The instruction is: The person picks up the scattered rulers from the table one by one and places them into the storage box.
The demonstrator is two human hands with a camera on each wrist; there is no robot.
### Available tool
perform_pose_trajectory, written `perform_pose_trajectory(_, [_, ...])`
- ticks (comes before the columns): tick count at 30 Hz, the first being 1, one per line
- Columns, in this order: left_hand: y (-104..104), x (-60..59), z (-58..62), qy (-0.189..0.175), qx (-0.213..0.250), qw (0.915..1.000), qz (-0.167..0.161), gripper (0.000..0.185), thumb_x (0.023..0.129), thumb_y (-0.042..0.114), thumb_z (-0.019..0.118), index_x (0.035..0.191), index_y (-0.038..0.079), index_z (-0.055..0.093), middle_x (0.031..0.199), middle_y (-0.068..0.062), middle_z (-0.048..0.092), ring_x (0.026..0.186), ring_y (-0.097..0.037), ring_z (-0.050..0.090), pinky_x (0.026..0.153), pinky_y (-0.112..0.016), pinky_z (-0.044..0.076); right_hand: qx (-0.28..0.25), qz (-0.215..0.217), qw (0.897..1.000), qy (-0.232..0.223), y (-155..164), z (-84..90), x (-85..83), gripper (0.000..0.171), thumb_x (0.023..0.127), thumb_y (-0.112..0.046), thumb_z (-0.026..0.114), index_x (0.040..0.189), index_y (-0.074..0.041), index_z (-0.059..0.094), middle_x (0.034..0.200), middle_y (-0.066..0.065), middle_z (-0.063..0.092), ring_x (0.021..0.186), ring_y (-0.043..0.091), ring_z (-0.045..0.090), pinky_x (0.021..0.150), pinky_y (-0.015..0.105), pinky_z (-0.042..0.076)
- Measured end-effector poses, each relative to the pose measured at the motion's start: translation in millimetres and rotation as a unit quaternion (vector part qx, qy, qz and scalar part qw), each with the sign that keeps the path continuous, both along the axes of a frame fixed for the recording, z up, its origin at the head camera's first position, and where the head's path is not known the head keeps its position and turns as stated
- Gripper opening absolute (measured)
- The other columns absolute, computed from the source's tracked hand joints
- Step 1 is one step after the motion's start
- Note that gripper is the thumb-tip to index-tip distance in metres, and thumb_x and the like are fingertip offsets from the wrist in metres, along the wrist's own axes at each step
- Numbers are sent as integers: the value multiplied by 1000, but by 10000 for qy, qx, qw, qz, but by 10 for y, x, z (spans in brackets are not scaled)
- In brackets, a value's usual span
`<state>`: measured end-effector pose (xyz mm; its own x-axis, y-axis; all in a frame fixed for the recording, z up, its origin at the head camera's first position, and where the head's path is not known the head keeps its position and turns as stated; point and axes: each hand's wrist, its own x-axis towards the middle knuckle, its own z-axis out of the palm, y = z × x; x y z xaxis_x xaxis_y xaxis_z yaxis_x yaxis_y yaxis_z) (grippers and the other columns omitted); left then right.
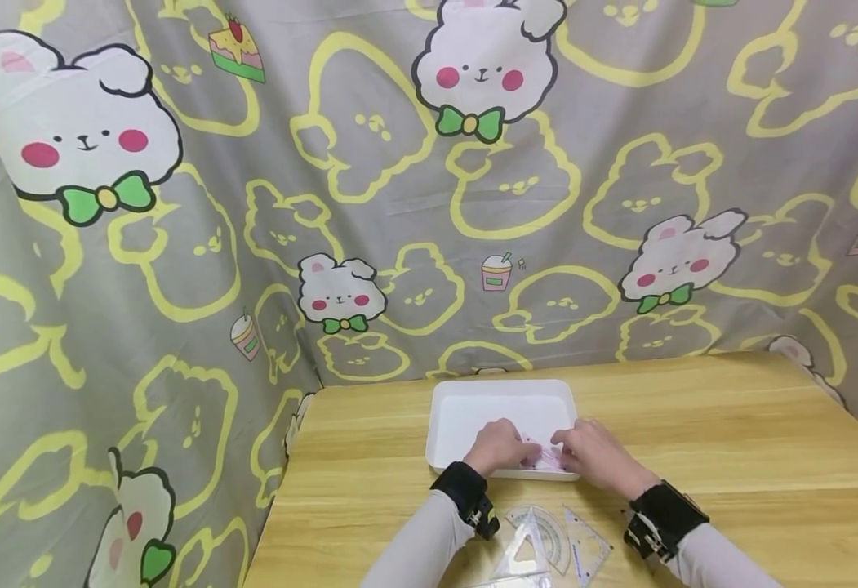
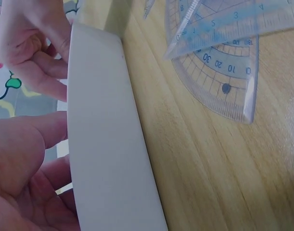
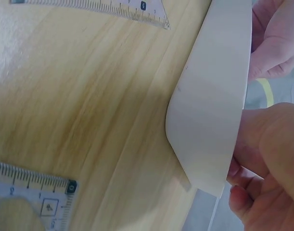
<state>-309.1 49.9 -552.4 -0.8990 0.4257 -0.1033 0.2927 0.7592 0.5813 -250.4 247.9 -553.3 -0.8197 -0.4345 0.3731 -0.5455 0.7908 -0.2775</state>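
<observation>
In the head view, a clear sheet-like piece with pinkish marks is at the front right of a white tray. My left hand reaches over the front wall and holds the piece's left side with curled fingers. On its other side, my right hand pinches it near the tray's right corner. Both wrist views show the tray's outer wall hiding the fingertips and the piece; its exact kind I cannot tell.
Before the tray on the wooden table lie a clear set square, a half-round protractor and another set square. A clear straight-edged piece lies at the bottom edge. Patterned curtains enclose the back and left.
</observation>
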Motion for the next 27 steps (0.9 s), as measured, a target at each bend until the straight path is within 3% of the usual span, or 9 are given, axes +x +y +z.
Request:
perform_pose_trajectory(7, [-50,52,59,338,75,9994,21,55,94,32,75,47,14,53,43,12,29,43,-8,29,45,-24,22,-447,-444,9979,-141,-9,156,131,24,81,4,81,104,-1,76,87,4,74,80,20,66,76,41,57])
perform_pose_trajectory(10, [-86,125,128,581,354,9977,3,48,94,30,76,53,15,55,48,12,37,46,-7,35,47,-23,27,-647,-686,9952,-244,21,253,257,23,82,2,82,104,-3,76,90,5,74,82,20,67,76,42,59])
perform_pose_trajectory(14, [-135,249,201,902,700,9933,-202,28,93,26,77,71,12,68,60,10,54,54,-6,45,54,-22,37,-854,-1006,9905,-388,61,313,431,20,84,-6,84,101,-8,76,91,1,73,81,13,65,69,32,55])
perform_pose_trajectory(17, [-168,332,225,942,802,9918,-318,20,92,25,77,79,11,70,68,9,59,60,-4,49,59,-20,41,-1011,-1102,9876,-474,74,303,529,16,84,-10,85,97,-11,75,87,-4,70,77,7,61,64,25,50])
perform_pose_trajectory(22, [-249,502,232,908,829,9917,-375,19,91,25,79,80,14,68,69,12,57,63,-2,49,61,-19,41,-1209,-1114,9837,-729,18,261,681,14,85,-13,84,90,-18,72,81,-13,64,72,0,54,61,23,47])
perform_pose_trajectory(27, [-371,725,218,692,416,9957,-460,27,87,33,84,89,11,70,76,9,58,66,-3,49,63,-20,41,-1290,-932,9834,-871,-73,175,804,14,85,-15,85,93,-18,73,81,-16,62,71,-4,53,61,22,47])
